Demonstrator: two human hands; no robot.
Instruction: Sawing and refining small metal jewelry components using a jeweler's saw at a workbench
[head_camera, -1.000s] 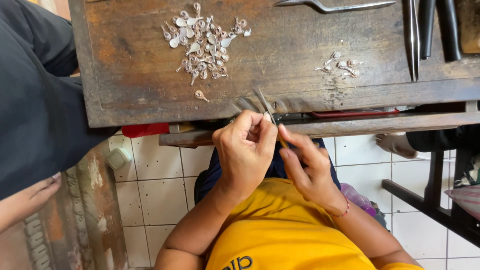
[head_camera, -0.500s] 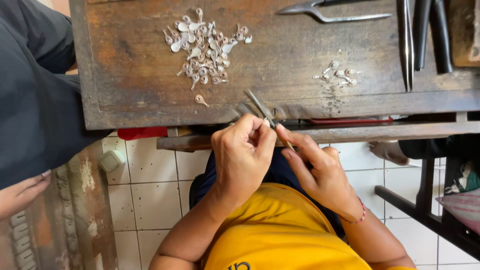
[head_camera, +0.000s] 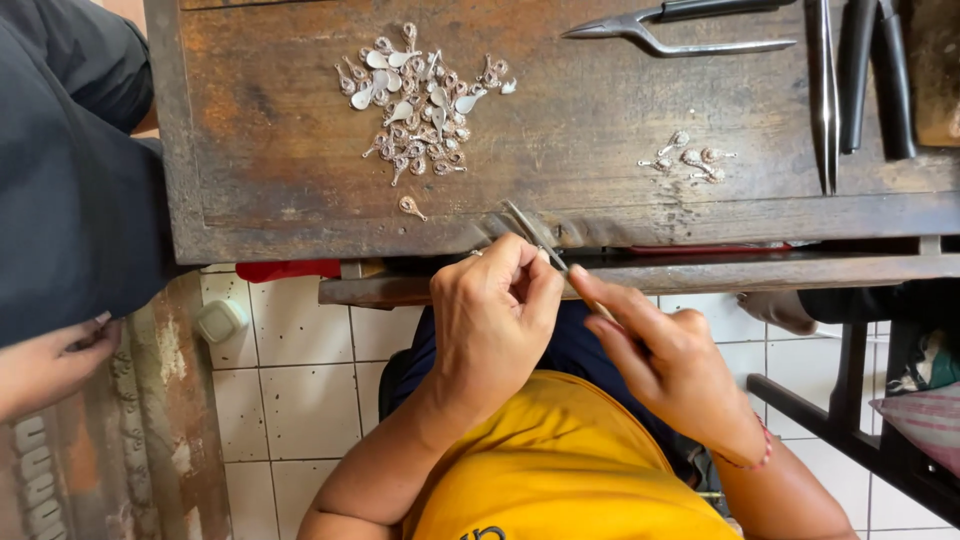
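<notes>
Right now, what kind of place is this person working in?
Probably a small jewellery or metal-craft workshop. A worn wooden workbench holds a pile of tiny silver pieces, with pliers lying nearby. The left hand and right hand work a thin metal tool at the bench's edge.

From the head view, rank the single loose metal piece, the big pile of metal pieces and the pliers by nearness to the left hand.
1. Single loose metal piece, just above the left hand, near the bench edge.
2. Big pile of metal pieces, farther up the bench.
3. Pliers, top right.
</notes>
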